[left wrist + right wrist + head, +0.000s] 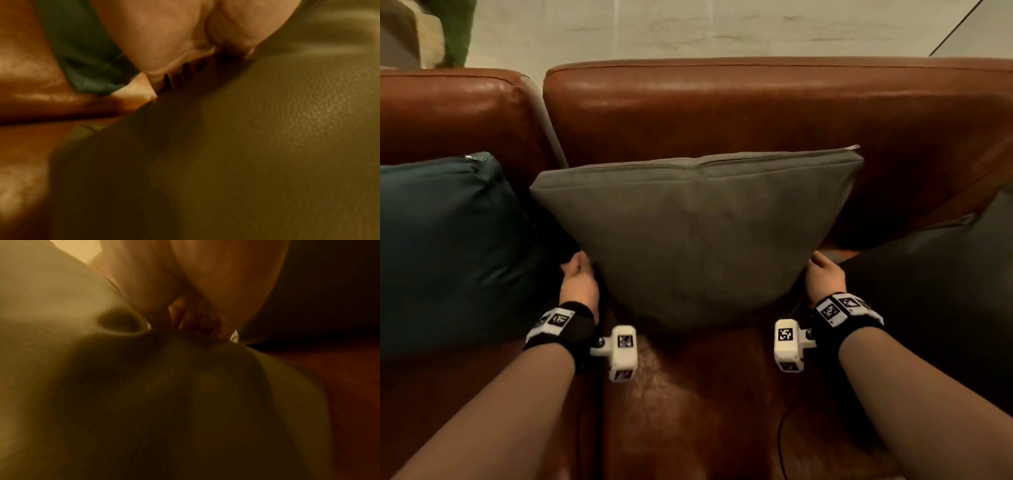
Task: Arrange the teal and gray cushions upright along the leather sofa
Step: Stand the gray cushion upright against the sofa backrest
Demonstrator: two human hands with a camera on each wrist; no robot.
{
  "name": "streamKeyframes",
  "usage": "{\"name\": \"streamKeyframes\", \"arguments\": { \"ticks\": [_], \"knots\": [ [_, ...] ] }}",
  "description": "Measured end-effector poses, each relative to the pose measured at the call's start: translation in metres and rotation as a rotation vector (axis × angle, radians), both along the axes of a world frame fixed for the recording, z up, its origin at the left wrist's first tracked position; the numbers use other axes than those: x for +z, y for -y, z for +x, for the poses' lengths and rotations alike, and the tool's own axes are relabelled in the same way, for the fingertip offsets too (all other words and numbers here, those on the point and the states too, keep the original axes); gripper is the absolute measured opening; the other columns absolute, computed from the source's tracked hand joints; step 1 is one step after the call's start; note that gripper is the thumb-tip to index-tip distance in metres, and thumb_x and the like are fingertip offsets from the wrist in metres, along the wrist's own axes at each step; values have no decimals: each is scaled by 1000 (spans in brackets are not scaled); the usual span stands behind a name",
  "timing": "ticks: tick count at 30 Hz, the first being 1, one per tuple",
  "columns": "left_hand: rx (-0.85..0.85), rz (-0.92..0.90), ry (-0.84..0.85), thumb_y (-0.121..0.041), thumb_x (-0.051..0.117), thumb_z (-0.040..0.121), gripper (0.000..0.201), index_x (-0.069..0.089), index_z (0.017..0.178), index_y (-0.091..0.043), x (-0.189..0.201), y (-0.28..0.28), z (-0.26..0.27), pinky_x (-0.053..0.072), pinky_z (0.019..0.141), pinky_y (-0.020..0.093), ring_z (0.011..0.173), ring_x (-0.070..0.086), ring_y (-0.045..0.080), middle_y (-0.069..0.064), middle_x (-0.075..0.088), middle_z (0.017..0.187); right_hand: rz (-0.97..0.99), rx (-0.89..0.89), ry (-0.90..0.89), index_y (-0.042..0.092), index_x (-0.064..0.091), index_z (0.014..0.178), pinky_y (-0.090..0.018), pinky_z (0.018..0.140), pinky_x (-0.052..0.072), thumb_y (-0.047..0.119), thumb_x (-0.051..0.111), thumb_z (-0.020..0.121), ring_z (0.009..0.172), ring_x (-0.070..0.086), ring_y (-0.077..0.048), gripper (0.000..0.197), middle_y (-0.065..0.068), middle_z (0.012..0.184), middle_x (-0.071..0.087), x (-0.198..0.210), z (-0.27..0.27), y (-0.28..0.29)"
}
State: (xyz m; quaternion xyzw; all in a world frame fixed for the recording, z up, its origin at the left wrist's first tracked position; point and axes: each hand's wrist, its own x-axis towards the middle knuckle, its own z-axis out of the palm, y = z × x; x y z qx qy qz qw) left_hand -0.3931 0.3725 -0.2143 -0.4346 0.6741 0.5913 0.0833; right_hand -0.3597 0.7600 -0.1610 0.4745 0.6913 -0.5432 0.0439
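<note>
A brown leather sofa (722, 113) with glossy, creased back cushions and a mottled seat fills the head view; behind its back a pale wall (688, 27) is seen, with a patch of green (460, 27) at the upper left corner. A thin dark cable (780, 442) is laid over the seat, in front of the gray cushion.

The gray cushion (698, 233) is stood upright on the seat and leaned against the sofa back, near the seam between the two back sections. It is square, matte, with a piped top edge and a zipper tab at its upper right corner; its lower part is pinched narrower than its top.

To the left of the gray cushion, touching or nearly touching it, a teal cushion (445, 246) is propped against the sofa back. To the right of the gray cushion, a darker gray cushion (941, 287) is lying partly in view.

The lower left edge of the gray cushion is gripped by the left hand (578, 281), fingers curled round it. The lower right edge is gripped by the right hand (823, 277); in the right wrist view the fabric is dimpled under the fingers (197, 318).
</note>
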Motion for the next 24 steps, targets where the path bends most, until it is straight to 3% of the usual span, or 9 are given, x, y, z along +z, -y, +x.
{"name": "streamKeyframes", "arguments": {
  "ticks": [2,4,6,8,10,12,15,17,24],
  "knots": [
    [-15,-54,-68,-53,51,88,25,65,85,-32,29,-16,-8,51,82,38,85,62,21,2,67,92,131,-35,-3,19,71,119,-25,93,45,29,62,94,111,63,-15,29,0,117,70,-1,-1,-5],
    [13,-117,-97,-41,52,94,28,58,72,-23,35,-17,-15,40,63,35,62,48,19,1,55,68,183,-81,-5,21,73,116,-21,88,42,32,64,92,108,63,-12,27,4,112,71,1,-2,-10],
    [46,-136,-129,-42,55,91,28,60,70,-24,33,-16,-14,36,64,37,59,44,20,0,51,63,189,-97,-17,22,73,115,-20,85,41,32,64,92,104,62,-11,26,5,109,70,3,-2,-13],
    [40,-115,-156,-49,56,88,24,68,74,-34,28,-13,-10,40,69,38,66,50,22,-2,58,68,197,-65,-30,21,73,115,-21,84,41,32,63,94,101,62,-11,26,3,110,70,3,-2,-12],
    [44,-25,-144,-51,51,90,22,70,94,-41,21,-9,-1,48,71,36,76,59,19,-2,68,87,161,-27,-12,24,73,111,-27,89,46,32,56,97,102,62,-13,23,0,113,70,-2,1,-14],
    [24,29,-74,-38,42,99,29,61,120,-34,8,-2,10,49,70,33,89,63,21,3,66,112,69,-22,7,29,72,106,-35,99,48,27,48,101,109,62,-18,24,-1,117,68,-7,7,-14],
    [-102,-12,166,-13,40,100,41,46,140,-17,-16,-2,29,47,98,42,123,54,35,16,55,137,22,69,72,19,64,128,-28,98,43,19,49,101,119,57,-22,30,-8,125,64,-16,18,-7],
    [-204,-80,238,-10,44,97,43,46,140,-14,-25,-8,35,44,105,43,124,54,35,16,54,138,72,77,91,13,64,129,-23,91,40,22,56,98,116,58,-18,32,-7,125,66,-21,20,-4],
    [-195,-271,169,-8,55,92,11,51,98,-17,-24,-10,31,43,93,32,96,55,24,8,58,105,260,58,220,25,71,120,-24,85,40,36,60,95,114,61,-22,29,-3,122,69,-15,13,-10]
  ]
}}
